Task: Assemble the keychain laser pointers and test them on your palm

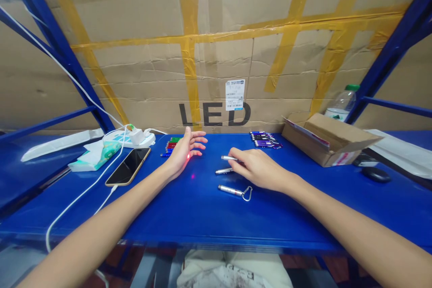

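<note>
My right hand [258, 167] is closed around a silver laser pointer [228, 158], its tip directed left. Just below that hand lies a second silver laser pointer [223, 171], partly hidden by the fingers. A third silver pointer [231, 190] with a carabiner clip [247, 193] rests nearer the front. My left hand [184, 150] is raised with its fingers apart and holds nothing. A red light spot glows on its palm, and a fainter red dot shows on the blue table [199, 216]. Behind the left hand sit several coloured pointers [172, 145], partly covered by it.
Several purple and black pointers [265, 139] lie at the back right, beside an open cardboard box [320, 141]. A black mouse [376, 174] and a bottle [340, 103] are farther right. On the left are a phone [128, 166], tissues [96, 155] and a power strip [118, 138] with white cables.
</note>
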Action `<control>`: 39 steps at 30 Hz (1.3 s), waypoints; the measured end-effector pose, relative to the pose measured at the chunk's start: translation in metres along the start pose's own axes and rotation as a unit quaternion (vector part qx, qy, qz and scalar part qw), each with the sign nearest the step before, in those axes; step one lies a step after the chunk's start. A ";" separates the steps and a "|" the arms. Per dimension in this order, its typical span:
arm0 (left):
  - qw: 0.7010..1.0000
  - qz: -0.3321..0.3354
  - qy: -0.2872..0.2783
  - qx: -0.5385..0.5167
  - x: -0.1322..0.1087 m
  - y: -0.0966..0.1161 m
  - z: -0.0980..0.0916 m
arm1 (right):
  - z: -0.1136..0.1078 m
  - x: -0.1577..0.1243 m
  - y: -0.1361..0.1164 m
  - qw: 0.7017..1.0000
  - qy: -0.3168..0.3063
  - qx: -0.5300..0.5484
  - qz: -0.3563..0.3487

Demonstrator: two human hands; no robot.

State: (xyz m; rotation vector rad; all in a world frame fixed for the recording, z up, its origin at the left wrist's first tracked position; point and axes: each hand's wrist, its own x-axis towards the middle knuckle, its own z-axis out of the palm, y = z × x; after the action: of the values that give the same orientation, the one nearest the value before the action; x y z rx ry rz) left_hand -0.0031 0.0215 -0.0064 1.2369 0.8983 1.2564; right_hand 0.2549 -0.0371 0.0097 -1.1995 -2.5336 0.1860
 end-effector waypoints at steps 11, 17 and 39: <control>0.999 -0.019 -0.014 -0.024 -0.005 0.009 0.003 | -0.004 -0.001 0.000 1.000 -0.012 -0.018 -0.011; 0.999 -0.022 -0.030 -0.038 -0.008 0.011 0.005 | -0.002 -0.002 0.003 0.998 0.064 0.019 0.012; 0.997 -0.008 -0.064 -0.034 -0.009 0.009 0.004 | 0.001 -0.001 0.001 0.996 0.075 -0.028 0.030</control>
State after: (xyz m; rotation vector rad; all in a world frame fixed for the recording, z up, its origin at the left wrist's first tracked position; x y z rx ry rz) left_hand -0.0021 0.0114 0.0015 1.2387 0.7650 1.1721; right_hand 0.2557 -0.0377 0.0079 -1.2623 -2.3898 0.0377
